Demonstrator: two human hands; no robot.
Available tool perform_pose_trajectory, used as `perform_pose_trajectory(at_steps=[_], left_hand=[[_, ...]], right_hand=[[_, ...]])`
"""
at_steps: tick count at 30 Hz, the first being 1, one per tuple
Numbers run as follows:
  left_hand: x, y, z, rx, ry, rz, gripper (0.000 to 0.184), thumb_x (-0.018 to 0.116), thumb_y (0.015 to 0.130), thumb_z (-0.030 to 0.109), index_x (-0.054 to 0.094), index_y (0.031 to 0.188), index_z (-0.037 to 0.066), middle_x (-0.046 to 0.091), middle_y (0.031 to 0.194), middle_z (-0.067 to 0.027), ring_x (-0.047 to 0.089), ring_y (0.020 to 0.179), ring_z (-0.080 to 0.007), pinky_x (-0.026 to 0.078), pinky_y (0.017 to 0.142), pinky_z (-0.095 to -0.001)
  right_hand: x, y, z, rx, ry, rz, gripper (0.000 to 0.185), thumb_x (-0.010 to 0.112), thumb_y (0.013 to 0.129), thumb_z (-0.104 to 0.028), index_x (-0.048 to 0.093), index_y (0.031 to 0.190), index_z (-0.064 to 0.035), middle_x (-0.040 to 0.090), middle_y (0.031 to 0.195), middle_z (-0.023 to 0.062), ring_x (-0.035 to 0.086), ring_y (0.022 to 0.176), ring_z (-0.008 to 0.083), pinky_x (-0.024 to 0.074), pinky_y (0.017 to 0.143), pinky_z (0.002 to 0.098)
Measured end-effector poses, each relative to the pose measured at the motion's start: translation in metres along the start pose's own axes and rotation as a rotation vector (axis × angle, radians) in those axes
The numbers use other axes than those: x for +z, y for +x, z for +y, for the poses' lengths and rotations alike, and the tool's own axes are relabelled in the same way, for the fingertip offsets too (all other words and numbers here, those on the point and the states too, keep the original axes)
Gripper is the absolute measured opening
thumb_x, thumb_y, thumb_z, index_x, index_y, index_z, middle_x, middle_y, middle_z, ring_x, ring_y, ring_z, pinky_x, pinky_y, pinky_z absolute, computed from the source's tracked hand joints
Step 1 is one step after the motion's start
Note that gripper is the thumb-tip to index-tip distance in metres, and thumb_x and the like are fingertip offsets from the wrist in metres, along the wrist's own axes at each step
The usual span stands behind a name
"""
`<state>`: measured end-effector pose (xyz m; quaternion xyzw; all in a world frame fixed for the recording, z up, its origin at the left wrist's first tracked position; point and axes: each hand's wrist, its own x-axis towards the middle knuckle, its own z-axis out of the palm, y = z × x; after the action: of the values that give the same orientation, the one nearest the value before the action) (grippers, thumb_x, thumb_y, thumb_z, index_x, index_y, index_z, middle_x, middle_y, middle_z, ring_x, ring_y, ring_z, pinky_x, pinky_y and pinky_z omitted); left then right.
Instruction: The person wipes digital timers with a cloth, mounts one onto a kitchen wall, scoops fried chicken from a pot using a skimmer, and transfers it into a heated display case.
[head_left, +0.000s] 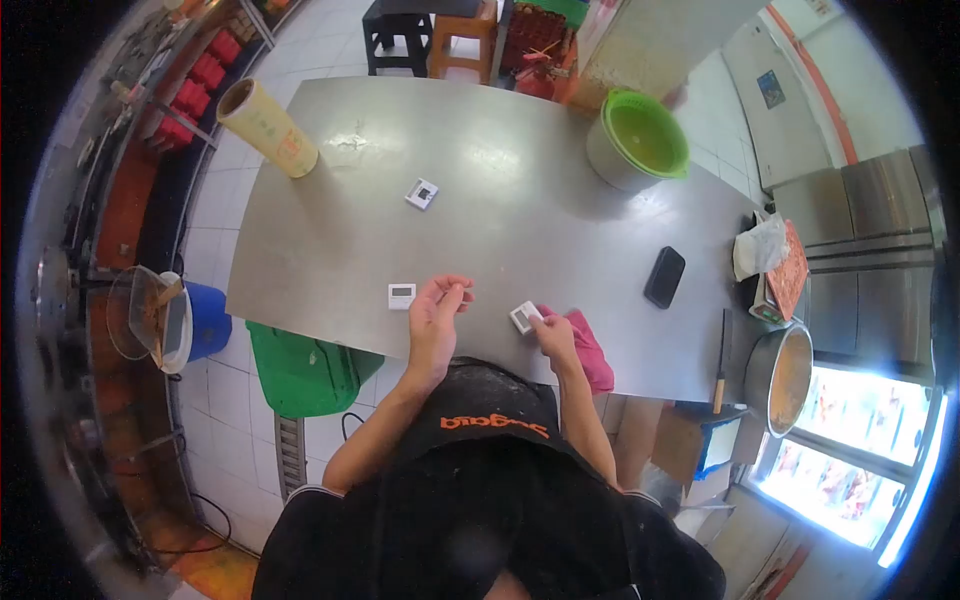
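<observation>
In the head view, the right hand (556, 338) pinches a white timer (524, 317) beside a red cloth (585, 352). The left hand's (434, 315) thumb and fingertips are nearly together, contents unclear; a second timer (402, 296) lies just beside it. A green basket (676, 160) sits in a pale pot (612, 165). The metal bowl (765, 375) holds something orange-brown. The apron's orange lettering (495, 426) is hard to read.
</observation>
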<state>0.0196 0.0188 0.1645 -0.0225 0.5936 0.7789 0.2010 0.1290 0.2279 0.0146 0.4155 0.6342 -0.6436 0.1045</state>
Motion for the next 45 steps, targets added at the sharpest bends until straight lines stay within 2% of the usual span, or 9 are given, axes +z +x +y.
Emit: perform_pose_trajectory(at_steps=[6,8,14,17,21,26,30,38,45], left_hand=[[-0.004,0.025,-0.042,-0.181,-0.016,-0.016,0.02,0.056,0.099,0.018,0.062,0.11,0.002,0.066,0.109,-0.0057,0.059,0.096,-0.0138,0.044,0.088,-0.0283],[-0.003,0.025,-0.054,-0.312,-0.033,-0.069,0.027,0.053,0.101,0.02,0.062,0.118,0.0,0.066,0.112,-0.0062,0.061,0.101,-0.0152,0.048,0.091,-0.0296],[0.013,0.012,-0.038,-0.26,-0.029,-0.279,0.036,0.049,0.105,0.027,0.064,0.123,0.001,0.067,0.114,-0.005,0.064,0.104,-0.0171,0.054,0.091,-0.0326],[0.009,0.014,-0.037,-0.314,-0.016,-0.174,0.034,0.05,0.104,0.027,0.064,0.122,0.002,0.067,0.115,-0.0045,0.063,0.102,-0.0165,0.052,0.09,-0.0323],[-0.009,0.019,-0.046,-0.356,-0.055,-0.022,0.03,0.053,0.101,0.025,0.063,0.12,0.004,0.066,0.115,-0.0046,0.061,0.099,-0.0155,0.048,0.086,-0.0305],[-0.025,0.018,-0.051,-0.302,-0.008,0.044,0.022,0.055,0.097,0.022,0.064,0.11,0.007,0.065,0.112,-0.0032,0.058,0.097,-0.0138,0.045,0.081,-0.0289],[-0.024,0.011,-0.053,-0.353,-0.014,0.07,0.019,0.057,0.095,0.021,0.063,0.108,0.007,0.066,0.109,-0.003,0.059,0.094,-0.0135,0.045,0.081,-0.0286],[-0.018,0.023,-0.047,-0.367,0.0,0.029,0.018,0.056,0.094,0.016,0.062,0.108,0.007,0.066,0.108,-0.0028,0.059,0.091,-0.0125,0.045,0.081,-0.0277],[-0.017,0.03,-0.049,-0.363,-0.035,0.036,0.017,0.056,0.095,0.016,0.062,0.107,0.007,0.066,0.107,-0.0026,0.059,0.089,-0.0121,0.045,0.08,-0.0272]], right_hand=[[0.002,-0.026,-0.051,-0.158,0.032,-0.056,0.025,0.067,0.094,-0.03,0.063,0.086,-0.0061,0.046,0.065,-0.0066,0.038,0.05,0.0027,0.0275,0.043,0.0219],[0.003,-0.054,-0.078,-0.183,0.0,-0.169,0.029,0.066,0.094,-0.03,0.066,0.096,-0.0014,0.058,0.074,-0.0015,0.046,0.062,0.0059,0.0334,0.051,0.0235],[0.019,-0.077,-0.103,-0.422,0.057,-0.047,0.027,0.064,0.096,-0.031,0.065,0.088,-0.0054,0.055,0.073,-0.0039,0.043,0.059,0.0042,0.0315,0.049,0.0229],[0.015,-0.073,-0.1,-0.253,0.26,-0.23,0.022,0.06,0.1,-0.027,0.059,0.088,-0.0085,0.048,0.069,-0.0069,0.037,0.051,0.0008,0.0252,0.044,0.0206],[0.006,0.0,-0.024,-0.201,0.313,-0.135,0.026,0.059,0.1,-0.03,0.057,0.085,-0.0094,0.046,0.066,-0.007,0.036,0.05,0.0012,0.0247,0.043,0.0201],[-0.014,0.035,0.025,-0.335,-0.361,0.201,0.036,0.064,0.092,-0.035,0.063,0.075,-0.0025,0.053,0.059,-0.0004,0.049,0.051,0.0124,0.0379,0.048,0.0297],[-0.016,0.038,0.035,-0.322,-0.539,0.25,0.039,0.064,0.09,-0.034,0.065,0.072,0.0008,0.057,0.059,0.0032,0.054,0.054,0.0157,0.0426,0.053,0.0341],[-0.022,0.027,0.001,-0.148,-0.11,0.079,0.036,0.064,0.094,-0.033,0.065,0.081,0.0005,0.056,0.061,0.0012,0.047,0.046,0.0095,0.0335,0.041,0.0266],[-0.025,0.006,-0.023,-0.039,0.257,-0.014,0.036,0.07,0.089,-0.032,0.066,0.076,0.0017,0.057,0.061,-0.0007,0.052,0.055,0.0091,0.0399,0.048,0.0281]])
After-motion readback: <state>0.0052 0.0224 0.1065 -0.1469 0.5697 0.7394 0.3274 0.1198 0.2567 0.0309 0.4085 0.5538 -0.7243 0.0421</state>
